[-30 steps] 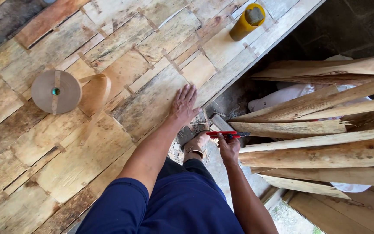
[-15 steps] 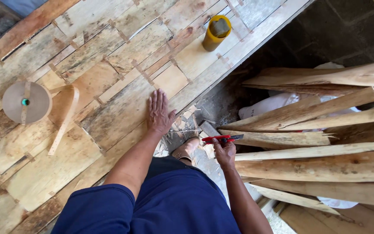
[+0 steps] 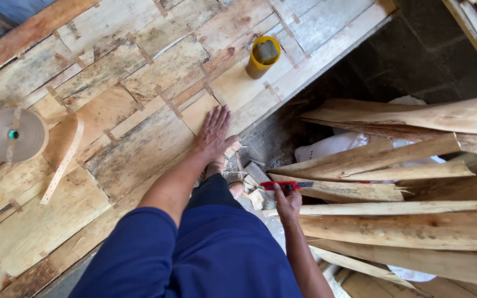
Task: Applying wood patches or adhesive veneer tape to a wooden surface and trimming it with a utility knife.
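Left hand (image 3: 214, 134) spread flat on veneer sheet (image 3: 139, 149), right hand (image 3: 287, 201) gripping red cutter (image 3: 280, 185) — blade seemingly out, veneer strips (image 3: 393, 221) beside.

Not much moved: my left hand (image 3: 215, 134) slid a bit further up the taped veneer sheet (image 3: 139, 149), and my right hand (image 3: 288, 201) brought the red cutter (image 3: 281, 185) closer to the loose veneer strips (image 3: 393, 212).

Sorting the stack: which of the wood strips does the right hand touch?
The right hand, holding a red cutter, rests on the long pale strip running rightward, just beneath the cutter.
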